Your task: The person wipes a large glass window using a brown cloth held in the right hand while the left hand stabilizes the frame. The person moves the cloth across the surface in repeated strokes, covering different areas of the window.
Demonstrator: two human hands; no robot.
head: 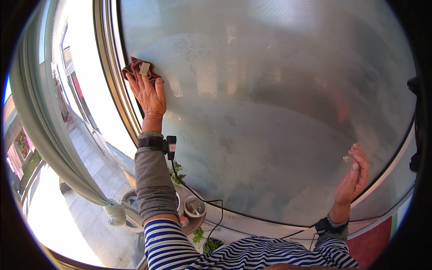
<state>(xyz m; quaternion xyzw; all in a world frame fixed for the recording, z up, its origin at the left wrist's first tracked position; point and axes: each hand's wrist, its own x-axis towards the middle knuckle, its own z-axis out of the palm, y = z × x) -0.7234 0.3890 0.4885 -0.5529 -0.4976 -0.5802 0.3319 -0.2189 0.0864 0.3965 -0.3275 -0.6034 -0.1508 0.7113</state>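
Observation:
A large frosted glass pane [270,135] with faint flower patterns fills the middle of the view. My left hand [147,96] presses a crumpled dark red-brown cloth [156,75] to the pane's left edge, beside the metal frame [113,67]. A small pale patch lies on the cloth over my fingers. At the lower right, my right hand [352,177] is raised close to the glass, fingers loosely bent and holding nothing that I can see. A black strap with a small device [171,147] sits on my left forearm, and a cable runs down from it.
A pale green curtain [57,135] tied in a knot [116,212] hangs at the left. Below the pane are a round stand [197,224] holding a white tub [195,206], and a potted plant [212,244]. Paving [91,172] shows beyond the curtain.

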